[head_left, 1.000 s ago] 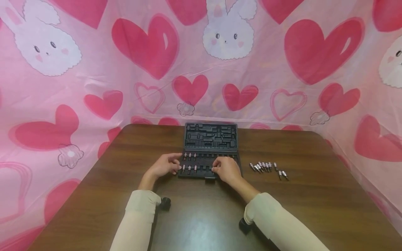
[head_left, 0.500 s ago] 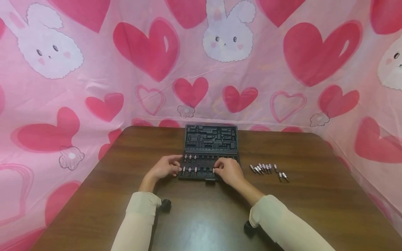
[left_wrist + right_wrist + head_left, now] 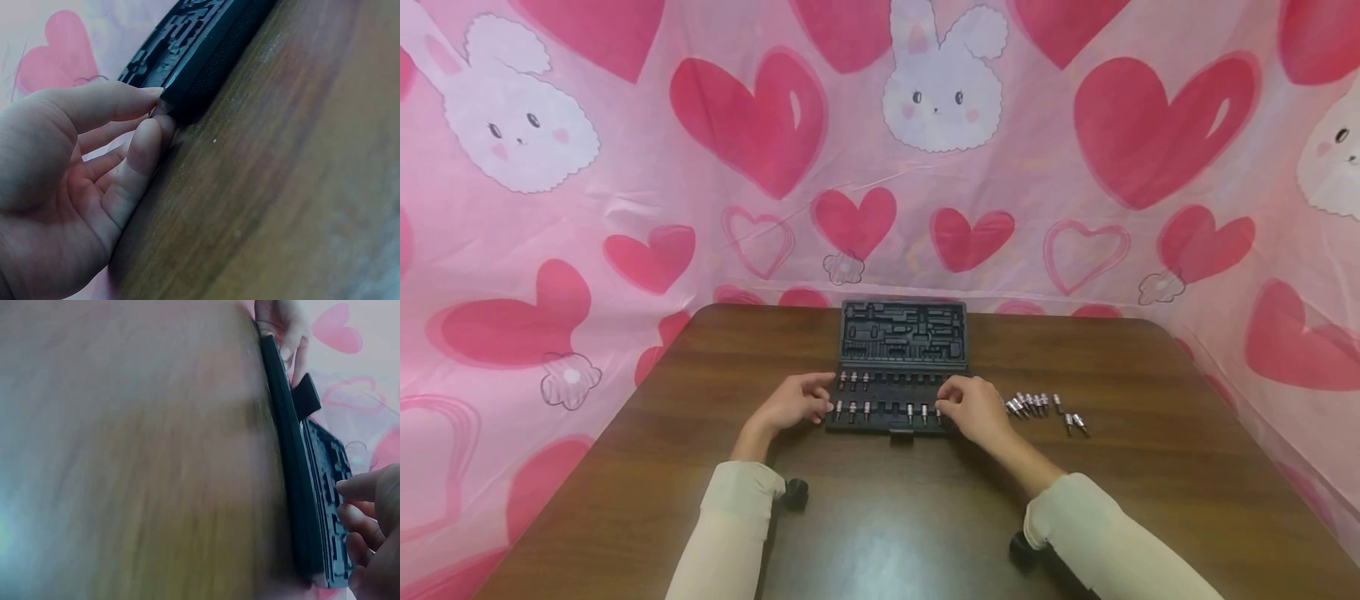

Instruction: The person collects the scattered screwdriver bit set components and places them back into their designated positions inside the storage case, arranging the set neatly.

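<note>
A black plastic bit-socket case (image 3: 904,333) lies open on the table. Three silver bit sockets (image 3: 853,378) stand at the left of its back row, and several more (image 3: 925,410) sit in the front row. My left hand (image 3: 793,402) holds the case's left end, index finger and thumb at its corner in the left wrist view. My right hand (image 3: 973,408) hovers over the right end of the front row, fingertips beside a bit socket (image 3: 938,414). In the right wrist view its fingers are loosely bent and apart, with nothing visible between them.
Right of the case, several loose bit sockets (image 3: 1030,403) lie on the brown wooden table (image 3: 880,517), with a pair (image 3: 1076,423) nearer me. A pink heart-and-rabbit cloth (image 3: 955,183) hangs behind the table.
My right hand has drawn away to the right along the front row, uncovering bit sockets there that it hid before. My left hand has stayed at the case's left end.
</note>
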`<state>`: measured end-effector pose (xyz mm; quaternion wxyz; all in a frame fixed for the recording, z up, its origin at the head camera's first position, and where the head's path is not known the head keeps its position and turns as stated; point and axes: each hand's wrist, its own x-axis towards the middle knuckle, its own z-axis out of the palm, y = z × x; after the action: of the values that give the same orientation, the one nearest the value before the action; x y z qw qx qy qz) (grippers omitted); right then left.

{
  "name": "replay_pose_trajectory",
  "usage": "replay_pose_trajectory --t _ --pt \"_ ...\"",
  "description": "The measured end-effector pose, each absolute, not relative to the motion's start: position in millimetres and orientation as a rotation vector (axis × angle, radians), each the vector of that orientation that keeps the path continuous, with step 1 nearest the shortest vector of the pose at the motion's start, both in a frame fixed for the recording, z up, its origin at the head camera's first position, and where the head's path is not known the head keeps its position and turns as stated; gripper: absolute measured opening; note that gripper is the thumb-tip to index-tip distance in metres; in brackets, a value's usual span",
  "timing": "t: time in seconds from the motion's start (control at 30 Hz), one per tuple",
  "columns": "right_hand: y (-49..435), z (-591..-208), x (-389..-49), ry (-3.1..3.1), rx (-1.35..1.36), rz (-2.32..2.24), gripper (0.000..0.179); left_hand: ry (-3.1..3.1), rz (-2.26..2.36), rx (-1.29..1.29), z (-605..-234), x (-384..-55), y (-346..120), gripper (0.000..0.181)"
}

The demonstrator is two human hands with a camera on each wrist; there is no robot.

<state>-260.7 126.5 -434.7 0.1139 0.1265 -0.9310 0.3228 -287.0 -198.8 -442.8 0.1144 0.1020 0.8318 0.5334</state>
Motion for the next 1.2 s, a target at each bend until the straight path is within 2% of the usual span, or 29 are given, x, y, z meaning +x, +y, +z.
replay_pose_trajectory --t 0.83,1.2 --pt "200.8 -431.8 -256.9 -2.729 0.417 0.809 0.008 2.453 1.552 0.305 -446.3 -288.3 -199.9 0.053" --pt "229.2 -431.5 -256.0 -2.841 0.348 0.927 0.007 2.454 1.566 0.296 -447.6 -289.4 -199.1 0.053"
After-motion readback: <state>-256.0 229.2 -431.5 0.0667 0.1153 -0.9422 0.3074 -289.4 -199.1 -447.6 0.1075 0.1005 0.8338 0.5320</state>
